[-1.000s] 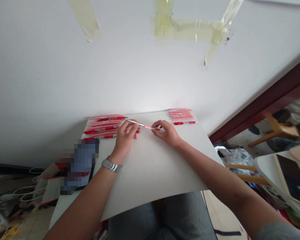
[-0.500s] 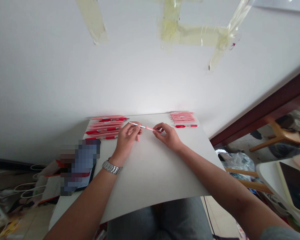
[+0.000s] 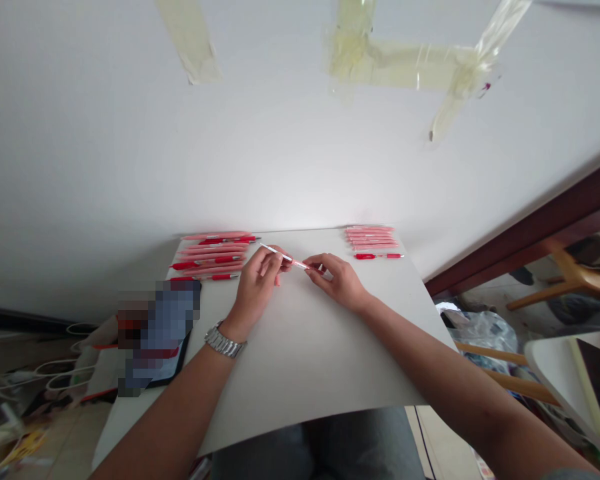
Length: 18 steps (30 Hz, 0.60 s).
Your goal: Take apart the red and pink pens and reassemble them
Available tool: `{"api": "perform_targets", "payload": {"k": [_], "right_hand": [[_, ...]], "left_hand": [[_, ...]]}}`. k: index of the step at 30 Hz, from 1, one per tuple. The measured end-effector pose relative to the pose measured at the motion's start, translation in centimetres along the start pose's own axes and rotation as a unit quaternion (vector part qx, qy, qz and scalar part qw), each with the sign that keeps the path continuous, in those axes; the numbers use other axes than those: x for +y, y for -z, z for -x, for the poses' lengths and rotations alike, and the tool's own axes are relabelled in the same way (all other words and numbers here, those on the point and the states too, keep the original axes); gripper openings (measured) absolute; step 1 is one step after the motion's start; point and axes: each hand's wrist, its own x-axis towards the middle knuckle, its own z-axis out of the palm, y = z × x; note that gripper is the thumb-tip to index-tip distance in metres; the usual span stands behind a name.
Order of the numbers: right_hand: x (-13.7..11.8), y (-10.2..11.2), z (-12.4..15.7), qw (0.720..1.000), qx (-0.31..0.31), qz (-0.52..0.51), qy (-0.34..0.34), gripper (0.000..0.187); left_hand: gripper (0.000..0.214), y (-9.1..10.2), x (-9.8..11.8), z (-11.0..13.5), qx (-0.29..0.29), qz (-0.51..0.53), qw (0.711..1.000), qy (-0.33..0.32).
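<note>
Fingers of the left hand [image 3: 259, 275] and right hand [image 3: 339, 279] pinch a slim pink-and-white pen [image 3: 300, 265] spanning the gap between them above the worktop [image 3: 305, 360]; probably light, stiff and slick, it seems best gripped near either end

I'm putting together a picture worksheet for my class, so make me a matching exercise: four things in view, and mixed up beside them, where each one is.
1. Watch
2. Yellowish tape
3. Lone red pen
4. White-and-pink rod

A. On the wall
B. Held between left hand and right hand
C. Around the left wrist
D. On the table, beside the right-side pink items

Pairs: 1-C; 2-A; 3-D; 4-B
</note>
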Motion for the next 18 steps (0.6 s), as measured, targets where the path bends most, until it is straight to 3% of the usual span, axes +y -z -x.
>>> {"api": "perform_targets", "payload": {"k": [8,13,18], "right_hand": [[-0.12,0.1,-0.07,0.999,-0.011,0.033,0.03,0.021],[-0.08,0.05,0.03,0.999,0.007,0.029,0.017,0.016],[0.44,-0.2,0.14,0.996,0.06,-0.06,-0.009,0.045]], "left_hand": [[0.028,-0.38,0.53,0.23,0.023,0.018,0.999,-0.019],[0.027,-0.34,0.57,-0.01,0.117,0.045,0.99,-0.065],[0.028,0.29,-0.2,-0.68,0.176,0.044,0.98,-0.085]]}}
